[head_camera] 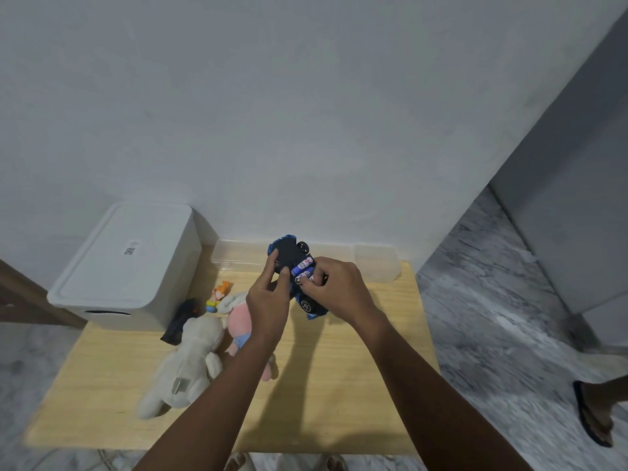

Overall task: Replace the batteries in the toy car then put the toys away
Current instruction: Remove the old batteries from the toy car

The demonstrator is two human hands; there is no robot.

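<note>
The blue toy car (295, 266) is belly-up, held in the air above the far end of the wooden table (339, 385), battery bay open. The left hand (268, 300) is clamped around the car's near side, steadying it. The right hand (334, 283) has its fingertips (306, 282) pinched down on the batteries (303, 267) sitting in the bay; whether it is seating or lifting one, I cannot tell. The way to do this well, I'd say: keep the car level, press each cell flat against its spring, check the polarity, no forcing.

Around the car: below it and to the left, on the table, lie a pink plush (239, 317), a white plush (190, 365), a small orange-haired figure (217, 295) and a dark object (180, 322). Further left stands a white lidded bin (129, 263). Just behind the car, against the wall, sits a clear plastic box (373, 263), probably the toys' home. Nothing blocks the hands, though the plush pile crowds the landing space left of the car.
</note>
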